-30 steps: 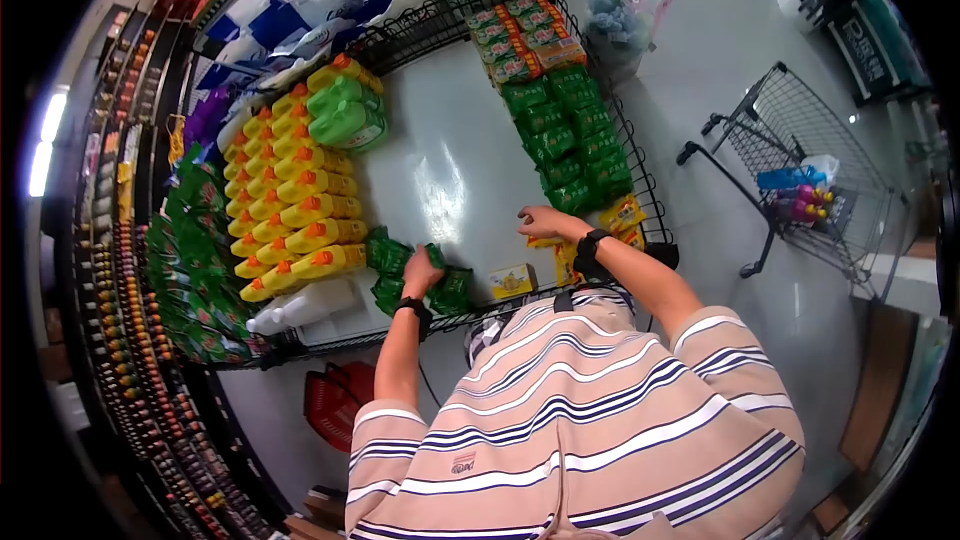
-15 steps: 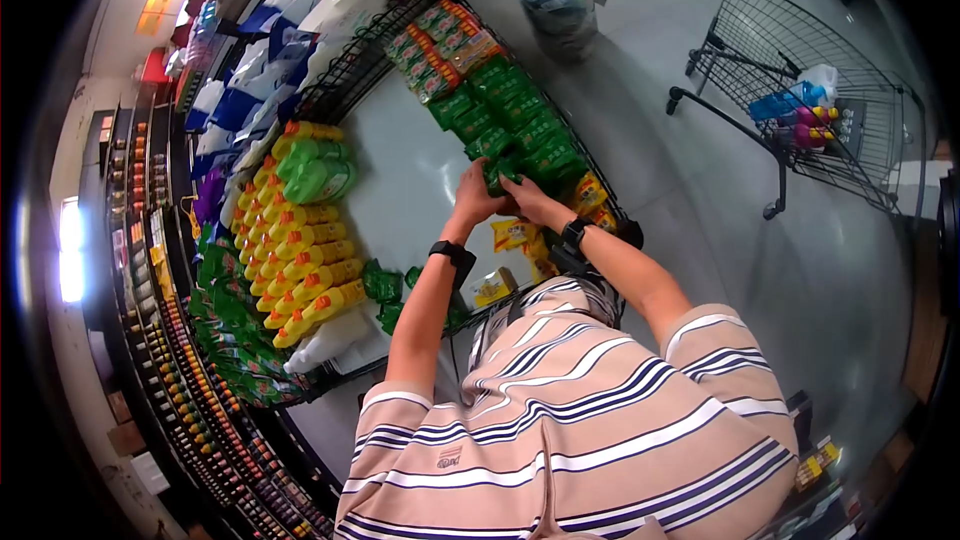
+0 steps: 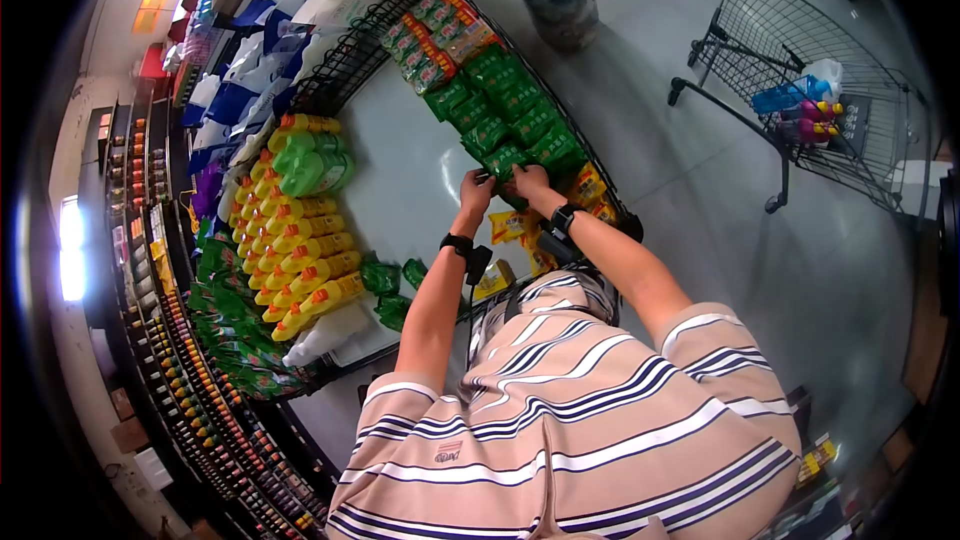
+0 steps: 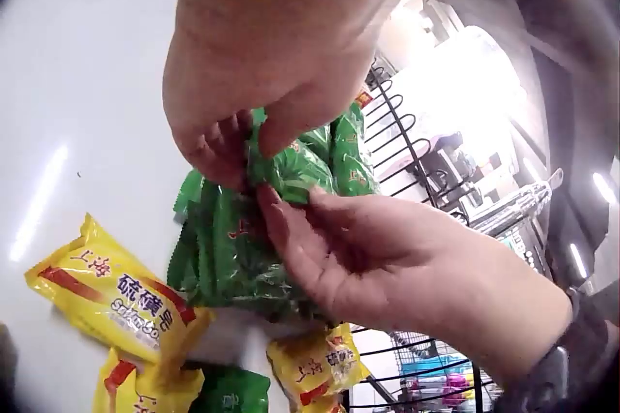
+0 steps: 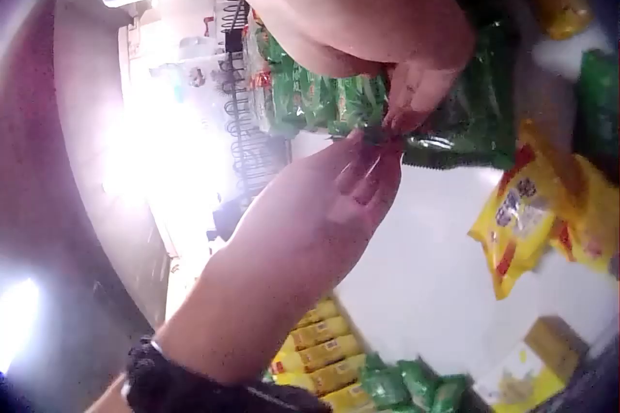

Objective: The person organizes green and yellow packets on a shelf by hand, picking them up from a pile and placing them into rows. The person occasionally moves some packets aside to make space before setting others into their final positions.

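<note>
At the near end of the rows of green packets (image 3: 515, 105), both hands meet over one shiny green plastic-wrapped packet (image 4: 291, 173). My left hand (image 3: 477, 192) pinches it from the left side, thumb and fingers curled about its edge. Opposite, my right hand (image 3: 530, 183) grips the same packet with thumb and fingertips. The left wrist view shows the packet lying over other green packets. Fingers hide much of it in the right wrist view. Yellow soap packets (image 4: 116, 297) lie close by on the white surface.
Black wire rails (image 3: 540, 60) edge the display bin. Yellow bottles (image 3: 305, 250) stand in rows at left, with green bottles (image 3: 315, 168) beyond. Loose green packets (image 3: 382, 278) and a small box (image 3: 493, 280) lie near the front. A shopping cart (image 3: 800, 100) stands at right.
My left hand has gone from the loose green packets at left over to the stack at right, bringing a green packet. My right hand has joined it there. The head view has turned.
</note>
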